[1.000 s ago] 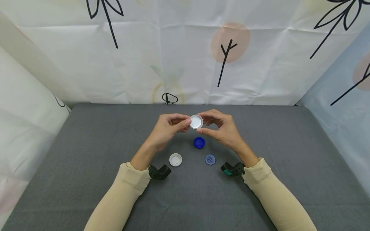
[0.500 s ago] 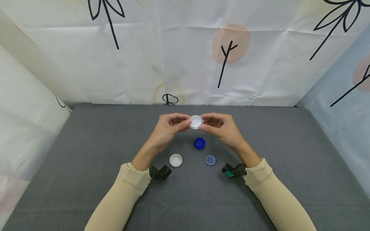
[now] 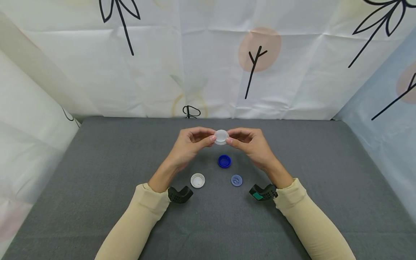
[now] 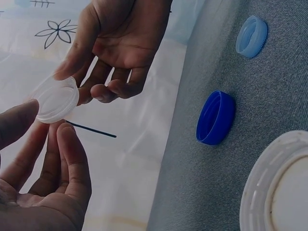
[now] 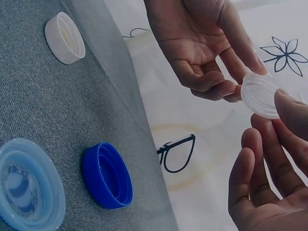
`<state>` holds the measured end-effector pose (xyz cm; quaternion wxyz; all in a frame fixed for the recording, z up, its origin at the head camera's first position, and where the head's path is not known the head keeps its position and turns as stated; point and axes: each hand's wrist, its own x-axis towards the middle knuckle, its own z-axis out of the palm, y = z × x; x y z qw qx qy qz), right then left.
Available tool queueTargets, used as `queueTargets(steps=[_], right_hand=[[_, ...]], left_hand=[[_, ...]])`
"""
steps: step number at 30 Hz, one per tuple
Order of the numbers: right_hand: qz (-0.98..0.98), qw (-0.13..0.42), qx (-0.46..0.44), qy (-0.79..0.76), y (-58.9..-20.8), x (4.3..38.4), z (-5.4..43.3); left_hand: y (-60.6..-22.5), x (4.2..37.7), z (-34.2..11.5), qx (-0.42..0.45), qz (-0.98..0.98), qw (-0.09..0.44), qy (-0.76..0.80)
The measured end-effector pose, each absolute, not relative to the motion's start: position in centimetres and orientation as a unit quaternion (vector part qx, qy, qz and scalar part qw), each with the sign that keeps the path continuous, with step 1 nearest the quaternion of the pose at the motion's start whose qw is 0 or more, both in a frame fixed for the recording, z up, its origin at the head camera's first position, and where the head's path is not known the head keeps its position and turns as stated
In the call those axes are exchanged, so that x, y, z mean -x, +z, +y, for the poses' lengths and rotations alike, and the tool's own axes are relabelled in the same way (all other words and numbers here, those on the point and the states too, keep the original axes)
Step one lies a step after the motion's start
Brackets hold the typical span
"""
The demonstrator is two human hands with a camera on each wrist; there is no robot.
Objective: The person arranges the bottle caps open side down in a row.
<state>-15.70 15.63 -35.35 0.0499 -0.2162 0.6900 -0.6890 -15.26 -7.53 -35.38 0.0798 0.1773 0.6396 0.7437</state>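
A clear, ridged bottle cap (image 3: 221, 137) is held up above the grey table between both hands. My left hand (image 3: 194, 141) pinches its left edge between thumb and fingers. From the other side my right hand (image 3: 246, 142) pinches the opposite edge, thumb at the front. The wrist views show the cap's hollow inside and ribbed rim. Below the hands a dark blue bottle cap (image 3: 224, 161) lies open side up. Nearer me are a white bottle cap (image 3: 197, 180) on the left and a light blue bottle cap (image 3: 236, 180) on the right.
The grey cloth-covered table (image 3: 107, 187) ends at a white printed curtain (image 3: 214, 72) behind the hands. More curtain hangs at both sides. A dark wrist camera mount sits on each forearm, just above the table.
The clear cap has tilted, its face turning away from its earlier round view. My right thumb and fingers have closed in on its right edge. The caps on the table stay put.
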Motion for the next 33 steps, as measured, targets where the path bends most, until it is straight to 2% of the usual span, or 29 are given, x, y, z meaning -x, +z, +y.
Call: queueTargets(steps=[11, 26, 33], right_hand=[[0.68, 0.004, 0.244, -0.691, -35.63, 15.76, 15.52], [0.699, -0.011, 0.268, -0.663, -35.15, 15.79, 15.72], [0.704, -0.024, 0.276, -0.654, -35.35, 15.88, 15.85]], left_hand=[[-35.27, 15.19, -7.55, -0.174, 0.64, 0.091, 0.743], [-35.4, 15.25, -7.46, -0.176, 0.632, 0.078, 0.751], [-35.38, 15.29, -7.53, -0.164, 0.646, 0.089, 0.74]])
